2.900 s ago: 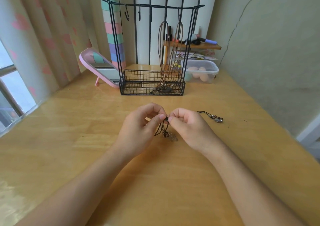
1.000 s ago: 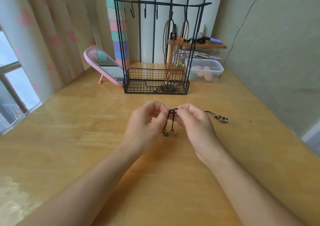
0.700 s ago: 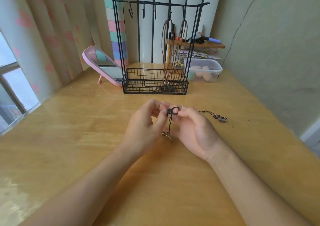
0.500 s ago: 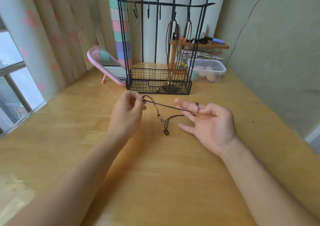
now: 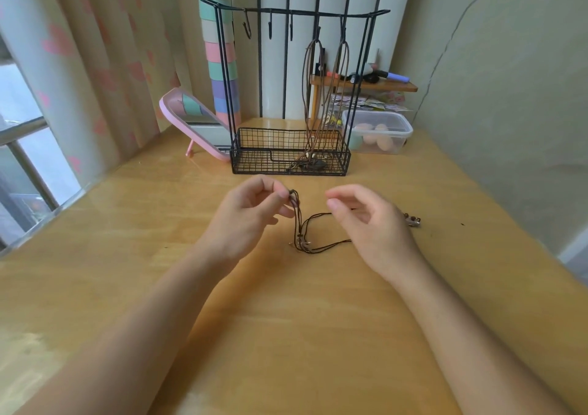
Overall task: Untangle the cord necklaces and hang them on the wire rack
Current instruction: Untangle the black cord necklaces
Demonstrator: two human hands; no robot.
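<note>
1. Dark cord necklace hangs in several strands from the left hand, whose thumb and fingertips are pinched on its top; its lower end with small beads touches the wooden table, and loops trail toward three o'clock under the right hand.

2. The right hand is loosely curled with thumb and forefinger apart, gripping nothing that I can see; a strand passes just beside its thumb, and whether it touches is unclear.

3. The step in hand looks like untangling: the strands still bunch together near the beads, so this necklace is not ready to hang.

4. The next move probably calls for the right hand to take one loose loop and draw it sideways while the left keeps its pinch, gently, since thin cord tightens into knots if tugged.

5. At twelve o'clock stands the black wire rack; two brown necklaces already hang from its right-hand hooks, pendants in the basket. The hooks at eleven o'clock are free.

6. A small beaded piece lies at three o'clock, partly hidden by the right hand; possibly another necklace.

7. The pink mirror at ten o'clock and the plastic box at one o'clock sit beside the rack, not blocking the reach.
</note>
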